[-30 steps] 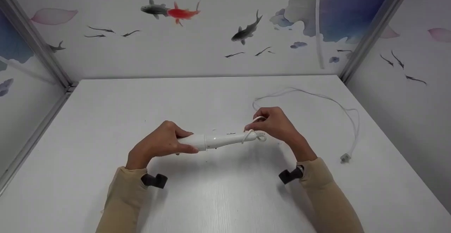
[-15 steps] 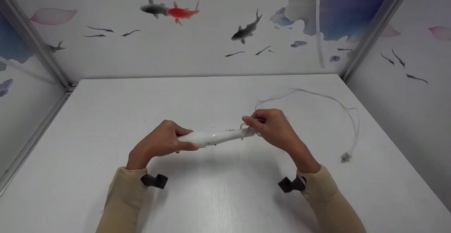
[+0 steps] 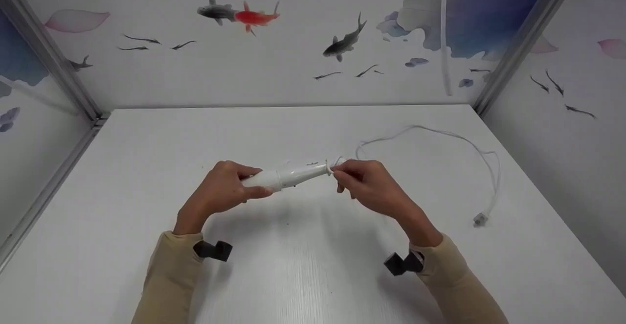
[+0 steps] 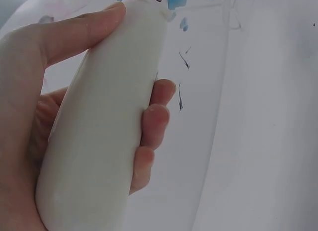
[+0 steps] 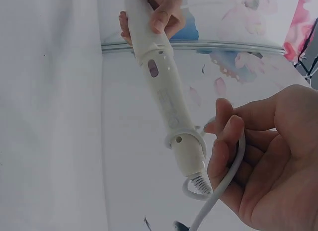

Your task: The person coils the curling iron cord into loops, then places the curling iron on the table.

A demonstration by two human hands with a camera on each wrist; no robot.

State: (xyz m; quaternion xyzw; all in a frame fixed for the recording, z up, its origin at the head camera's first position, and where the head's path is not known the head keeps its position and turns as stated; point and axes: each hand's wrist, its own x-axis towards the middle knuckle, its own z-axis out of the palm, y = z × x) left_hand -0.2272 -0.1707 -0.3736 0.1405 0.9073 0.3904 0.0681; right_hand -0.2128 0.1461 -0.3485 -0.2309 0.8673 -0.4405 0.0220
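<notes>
My left hand point(image 3: 215, 189) grips the thick end of a white, wand-shaped appliance point(image 3: 304, 174) that looks like a curling iron. In the left wrist view its smooth barrel point(image 4: 107, 107) lies between the thumb and curled fingers. Its slimmer handle point(image 5: 166, 94), with a small dark switch, points toward my right hand point(image 3: 376, 189). A power cord point(image 5: 232, 174) leaves the ribbed end and loops once round the handle. Near that loop my right thumb and fingers pinch the cord. The iron is held above the table, its handle end slightly raised in the head view.
The rest of the cord point(image 3: 452, 134) curves across the right side of the white table point(image 3: 274, 285), ending at a plug point(image 3: 480, 219). Panels printed with fish point(image 3: 254, 18) and petals stand behind the table and at both sides. Black wrist cameras point(image 3: 212, 250) sit at the sleeves.
The iron's handle end has tilted up and away from me. My right hand has shifted slightly left and nearer me, working the cord at the handle. My left hand keeps its grip.
</notes>
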